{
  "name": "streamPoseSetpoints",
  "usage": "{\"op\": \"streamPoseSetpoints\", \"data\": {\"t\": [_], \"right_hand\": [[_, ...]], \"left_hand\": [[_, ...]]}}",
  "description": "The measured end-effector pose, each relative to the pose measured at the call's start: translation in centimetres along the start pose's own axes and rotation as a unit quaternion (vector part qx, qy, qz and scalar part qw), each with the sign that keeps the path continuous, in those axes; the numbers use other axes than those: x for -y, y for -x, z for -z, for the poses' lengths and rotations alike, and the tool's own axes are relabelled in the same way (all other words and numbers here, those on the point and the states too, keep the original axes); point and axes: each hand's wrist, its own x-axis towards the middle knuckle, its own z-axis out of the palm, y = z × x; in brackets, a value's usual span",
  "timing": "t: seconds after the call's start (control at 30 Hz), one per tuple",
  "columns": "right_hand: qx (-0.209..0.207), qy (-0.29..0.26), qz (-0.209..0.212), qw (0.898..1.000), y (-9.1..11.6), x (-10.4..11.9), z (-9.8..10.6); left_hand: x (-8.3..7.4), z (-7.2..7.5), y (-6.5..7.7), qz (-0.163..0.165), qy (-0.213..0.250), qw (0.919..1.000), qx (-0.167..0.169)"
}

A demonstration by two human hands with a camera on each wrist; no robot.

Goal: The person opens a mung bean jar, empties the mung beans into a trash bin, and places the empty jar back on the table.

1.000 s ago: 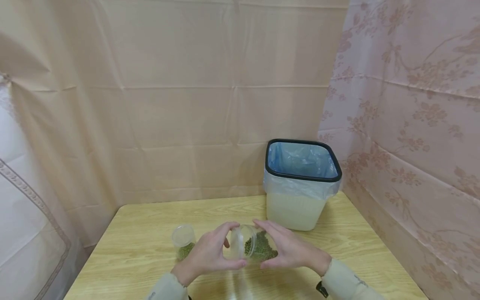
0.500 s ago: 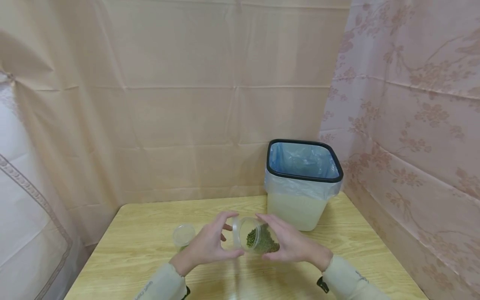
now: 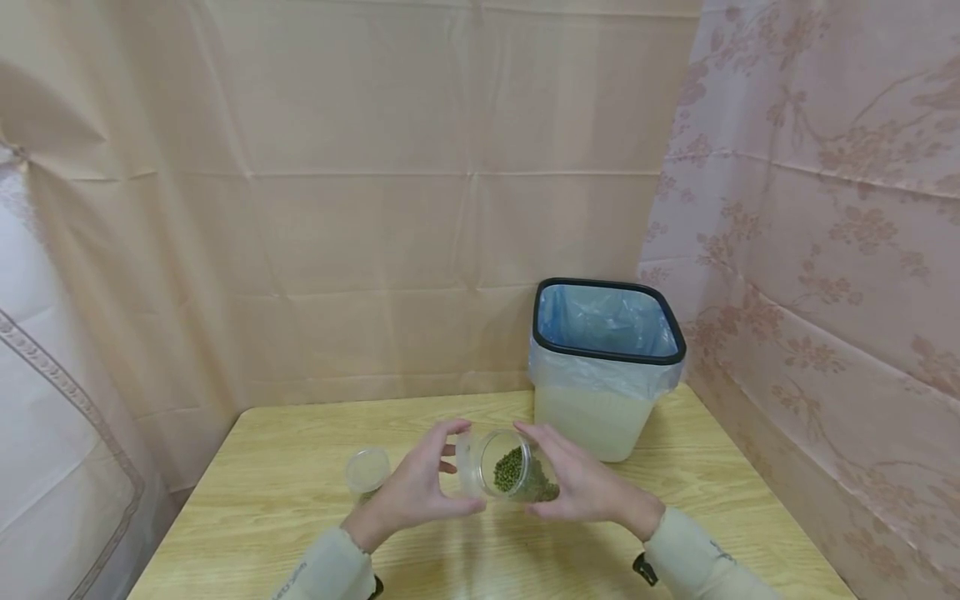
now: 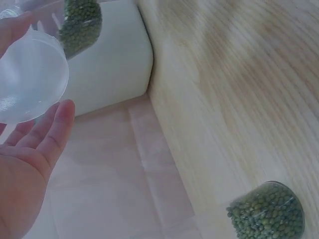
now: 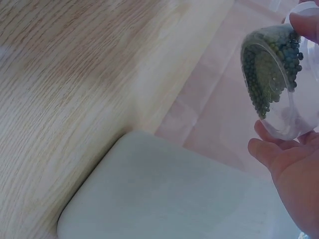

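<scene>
A clear plastic jar [image 3: 536, 475] of green beans that look like mung beans is held tilted on its side above the table, its mouth turned left. My right hand [image 3: 588, 483] grips the jar around its body, thumb below and fingers above. My left hand [image 3: 416, 496] holds a translucent round lid [image 4: 32, 79] by its edge, close beside the jar's mouth. Whether lid and jar touch is unclear. A second clear jar [image 4: 266, 214] with green beans stands on the table behind my left wrist; in the head view mostly its round top [image 3: 367, 469] shows.
A cream bin [image 3: 596, 417] with a black rim and a blue liner stands at the back right of the wooden table [image 3: 300, 442]. Beige curtain [image 3: 360, 208] hangs behind the table, floral cloth [image 3: 825, 250] along the right.
Both hands have risen slightly with the jar and the lid. The jar's mouth has turned more toward the head camera, and the second jar is now more hidden by the left hand.
</scene>
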Motion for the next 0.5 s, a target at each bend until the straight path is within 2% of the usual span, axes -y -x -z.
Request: {"op": "streamPoseSetpoints", "data": {"t": [0.3,0.5], "right_hand": [[0.008,-0.011,-0.022,1.0,0.2,0.1,-0.1],[0.004,-0.01,-0.024,1.0,0.1,0.2,-0.3]], "left_hand": [[0.7,-0.6,0.5,0.015,-0.054,0.9984,0.001],[1.4,-1.0,1.0,0.014,-0.07,0.9974,0.012]]}}
